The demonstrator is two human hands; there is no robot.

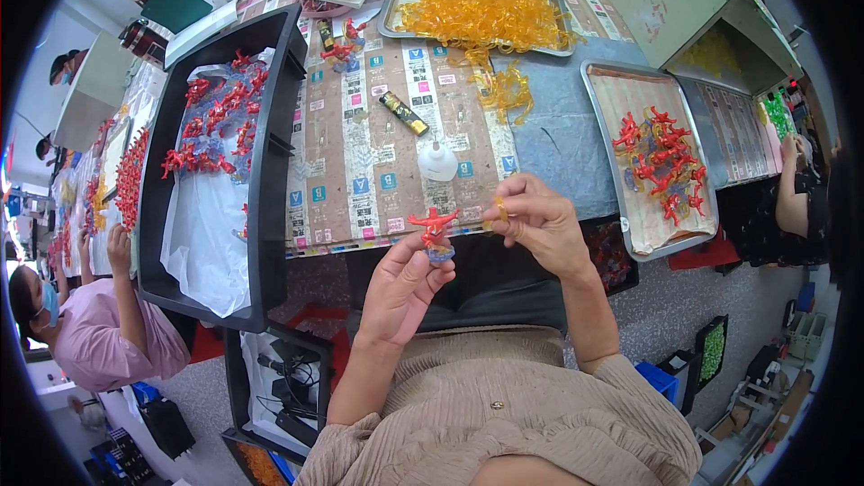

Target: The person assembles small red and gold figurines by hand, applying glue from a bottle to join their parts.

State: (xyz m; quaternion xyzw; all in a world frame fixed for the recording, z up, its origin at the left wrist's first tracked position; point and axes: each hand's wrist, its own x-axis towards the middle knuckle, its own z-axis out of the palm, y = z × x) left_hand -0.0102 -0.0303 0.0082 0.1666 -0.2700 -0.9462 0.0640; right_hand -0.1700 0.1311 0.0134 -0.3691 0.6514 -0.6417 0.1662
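Note:
A small red figurine with outspread arms stands upright on a bluish clear base, pinched in the fingers of my left hand. Just to its right, my right hand is closed on a small translucent yellow plastic piece, held apart from the figurine. On the table in front of my hands stands a small white bottle with a narrow tip. Beyond it lies a black tube with gold markings.
A metal tray of tangled yellow pieces stands at the back. Red figurines fill part of a black bin on the left and a lined tray on the right. A person in pink works at far left; another person's arm shows at far right.

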